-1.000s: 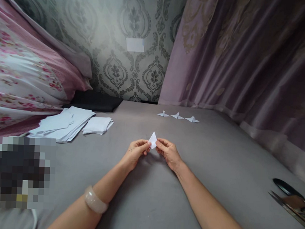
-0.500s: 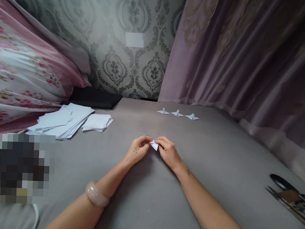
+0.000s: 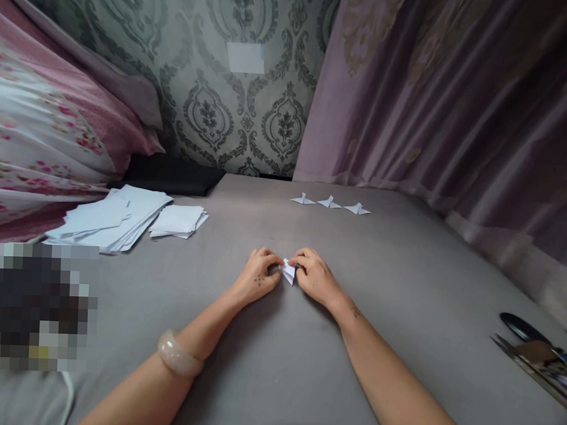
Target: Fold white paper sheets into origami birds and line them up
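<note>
A small folded piece of white paper (image 3: 289,272) is held between my two hands in the middle of the view, a pointed end turned toward me. My left hand (image 3: 259,275) pinches its left side with thumb and fingers. On the other side, my right hand (image 3: 316,275) grips its right edge in the same way. The fingertips hide part of the folds. Farther back stand three folded paper cranes in a row: a left one (image 3: 303,199), a middle one (image 3: 329,202) and a right one (image 3: 357,209).
At the left lie a pile of large white sheets (image 3: 111,219) and a stack of small paper squares (image 3: 178,221). A black folded item (image 3: 171,174) is behind them. Scissors (image 3: 506,347) and other tools rest at the right edge of the grey surface (image 3: 278,373).
My hands have drawn slightly apart around the folded paper, and more of it shows between them. The whole view has tilted a little downward.
</note>
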### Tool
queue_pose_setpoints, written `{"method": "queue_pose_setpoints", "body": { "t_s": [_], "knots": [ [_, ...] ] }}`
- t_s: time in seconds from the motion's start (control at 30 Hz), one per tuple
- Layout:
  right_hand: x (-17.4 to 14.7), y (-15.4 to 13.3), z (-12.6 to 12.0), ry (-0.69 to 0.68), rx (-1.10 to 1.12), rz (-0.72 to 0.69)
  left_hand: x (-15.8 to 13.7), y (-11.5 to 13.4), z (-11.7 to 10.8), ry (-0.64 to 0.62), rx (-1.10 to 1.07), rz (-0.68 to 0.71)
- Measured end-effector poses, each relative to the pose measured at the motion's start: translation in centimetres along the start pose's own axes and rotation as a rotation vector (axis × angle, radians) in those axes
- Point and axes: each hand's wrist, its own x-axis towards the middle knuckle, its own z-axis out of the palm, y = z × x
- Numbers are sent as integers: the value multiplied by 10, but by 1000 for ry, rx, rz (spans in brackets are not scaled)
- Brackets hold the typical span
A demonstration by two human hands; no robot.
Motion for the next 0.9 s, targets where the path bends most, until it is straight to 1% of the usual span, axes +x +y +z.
{"method": "queue_pose_setpoints", "body": {
  "t_s": [0.07, 0.37, 0.67, 0.9],
  "knots": [
    [0, 2, -1, -10, 16, 4, 0, 1, 1, -6, 14, -7],
    [4, 10, -7, -34, 125, 17, 3, -2, 2, 39, 41, -13],
    [8, 10, 0, 37, 139, 72, 8, -11, 10, 90, 35, -55],
    [10, 13, 4, 45, 120, 94, 10, -12, 8, 70, 3, -130]
  ]
}}
